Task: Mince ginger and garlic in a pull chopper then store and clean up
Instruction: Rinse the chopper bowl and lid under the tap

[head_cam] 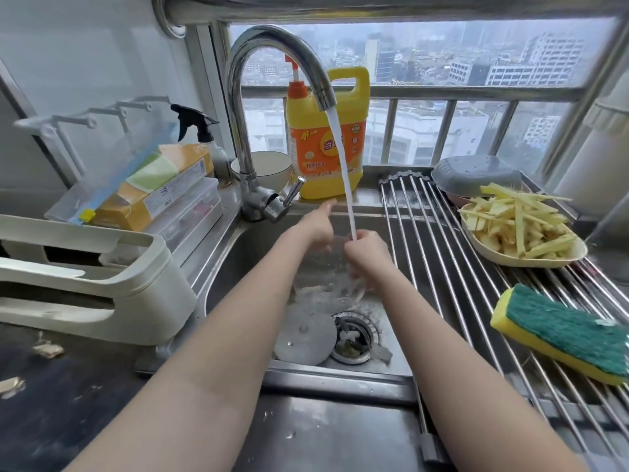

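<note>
— What are the hands holding under the tap (272, 97)?
— A clear cup (335, 264), I think, the chopper's; it is sitting over the sink (245, 253) with the water (343, 172) running into it and splashing out below.
— And the fingers?
— The right hand (362, 248) is curling its fingers round the cup's rim. The left hand (315, 226) is lying against the cup's far side, one finger pointing toward the tap lever; whether it is grasping, I cannot tell.
— What is lying below?
— A round metal plug (304, 338) is resting on the sink floor, just beside the open drain (352, 338).
— And around the sink?
— A rack (435, 233) of steel rods is spanning its right side, carrying a dish (531, 260) of pale vegetable strips and a green-and-yellow sponge (561, 332). A yellow soap jug (326, 137) is standing behind the stream, a white bowl (269, 165) beside it. On the left, a white holder (102, 277) is sitting on the table (68, 403).
</note>
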